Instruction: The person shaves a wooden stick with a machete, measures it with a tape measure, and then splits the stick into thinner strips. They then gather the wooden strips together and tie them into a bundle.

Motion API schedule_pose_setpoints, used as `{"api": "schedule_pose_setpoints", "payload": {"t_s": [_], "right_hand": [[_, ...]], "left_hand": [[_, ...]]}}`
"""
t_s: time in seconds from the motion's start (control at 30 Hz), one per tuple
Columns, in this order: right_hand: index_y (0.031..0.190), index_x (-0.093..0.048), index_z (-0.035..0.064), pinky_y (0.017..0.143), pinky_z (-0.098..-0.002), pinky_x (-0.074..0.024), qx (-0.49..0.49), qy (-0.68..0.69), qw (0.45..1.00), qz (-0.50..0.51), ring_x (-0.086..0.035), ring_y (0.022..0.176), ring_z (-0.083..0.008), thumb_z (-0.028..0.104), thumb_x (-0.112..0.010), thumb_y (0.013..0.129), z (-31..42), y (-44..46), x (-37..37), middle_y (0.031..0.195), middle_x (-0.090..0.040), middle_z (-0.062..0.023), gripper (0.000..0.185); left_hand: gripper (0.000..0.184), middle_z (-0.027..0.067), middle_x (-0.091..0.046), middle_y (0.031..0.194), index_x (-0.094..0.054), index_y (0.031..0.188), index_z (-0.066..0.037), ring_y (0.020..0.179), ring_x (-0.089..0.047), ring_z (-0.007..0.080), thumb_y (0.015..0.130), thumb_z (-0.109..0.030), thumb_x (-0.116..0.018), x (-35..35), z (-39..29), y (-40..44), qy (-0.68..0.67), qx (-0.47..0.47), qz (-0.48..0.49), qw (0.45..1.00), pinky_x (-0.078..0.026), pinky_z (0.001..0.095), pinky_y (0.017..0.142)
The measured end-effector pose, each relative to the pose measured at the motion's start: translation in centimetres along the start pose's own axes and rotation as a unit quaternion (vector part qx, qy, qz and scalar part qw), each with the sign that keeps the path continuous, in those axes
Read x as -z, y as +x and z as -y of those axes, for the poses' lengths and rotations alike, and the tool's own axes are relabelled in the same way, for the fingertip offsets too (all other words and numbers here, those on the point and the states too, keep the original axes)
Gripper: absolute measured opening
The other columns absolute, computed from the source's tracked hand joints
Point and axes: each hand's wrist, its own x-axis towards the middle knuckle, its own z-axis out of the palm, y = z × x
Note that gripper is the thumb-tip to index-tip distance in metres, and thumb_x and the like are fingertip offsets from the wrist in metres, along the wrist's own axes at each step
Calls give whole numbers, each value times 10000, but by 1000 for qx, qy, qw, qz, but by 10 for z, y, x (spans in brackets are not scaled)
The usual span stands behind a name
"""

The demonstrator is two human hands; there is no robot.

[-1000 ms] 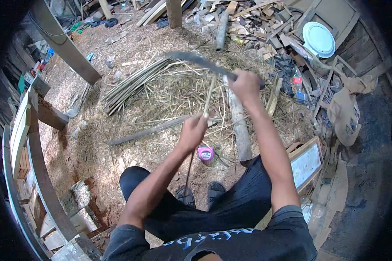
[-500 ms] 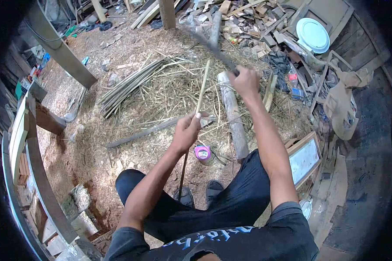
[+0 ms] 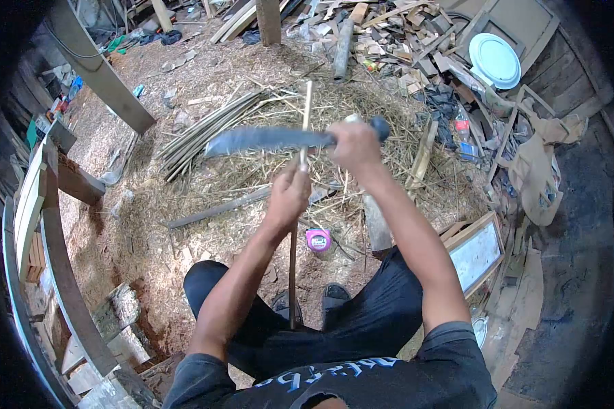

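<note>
My left hand (image 3: 288, 195) is closed around a thin pale strip (image 3: 308, 109), which stands roughly lengthwise in front of me, its darker lower end reaching down between my knees. My right hand (image 3: 355, 144) grips the dark handle of a long machete (image 3: 262, 138). The blade points left, slightly blurred, and crosses the strip just above my left hand; whether it touches the strip is unclear. A pink tape measure (image 3: 318, 240) lies on the ground below my left hand.
A bundle of thin strips (image 3: 205, 136) lies at the left of a heap of shavings (image 3: 252, 153). A round log (image 3: 377, 225) is near my right knee. Another blade (image 3: 218, 210) rests on the ground. Scrap wood (image 3: 402, 41), a white lid (image 3: 494, 61) and a framed panel (image 3: 476, 253) are at the right.
The machete has swung down and left from its raised, slanting position and now lies level across the strip. My right hand has moved left and lower; the strip stands more upright.
</note>
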Motion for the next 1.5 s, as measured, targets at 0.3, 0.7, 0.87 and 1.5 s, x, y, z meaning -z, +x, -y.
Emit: {"api": "schedule_pose_setpoints", "payload": {"t_s": [0.3, 0.7, 0.87, 1.5], "right_hand": [[692, -618, 89, 555, -414, -524, 108, 20, 993, -31, -648, 569, -268, 155, -659, 781, -26, 10, -5, 632, -630, -110, 118], [667, -600, 98, 554, -426, -503, -138, 23, 990, 21, -624, 562, -302, 105, -633, 726, -30, 22, 18, 585, -582, -119, 67], [743, -667, 98, 567, -433, -516, -32, -22, 999, -29, -647, 587, -322, 191, -659, 802, -40, 23, 3, 637, -635, -128, 110], [779, -721, 17, 612, -423, -483, -338, 157, 928, 14, -658, 616, -334, 354, -666, 812, -53, 9, 10, 618, -655, -171, 344]], "left_hand": [[399, -88, -327, 634, -459, 1416, -61, 484, -300, 28, 1065, -246, -419, 4, 1, -7, -24, -9, 63, 998, -252, 209, 416], [366, -96, -341, 623, -491, 1384, -83, 461, -295, 20, 1065, -242, -410, -2, 6, 1, -53, 14, 109, 993, -222, 195, 396], [361, -103, -321, 613, -491, 1391, -93, 460, -289, 16, 1063, -225, -416, 3, 6, -1, -89, 44, 104, 990, -225, 190, 402], [317, -48, -462, 655, -536, 1272, -55, 463, -386, 51, 1065, -224, -366, 31, -15, 37, -129, -35, 77, 988, -311, 191, 399]]}}
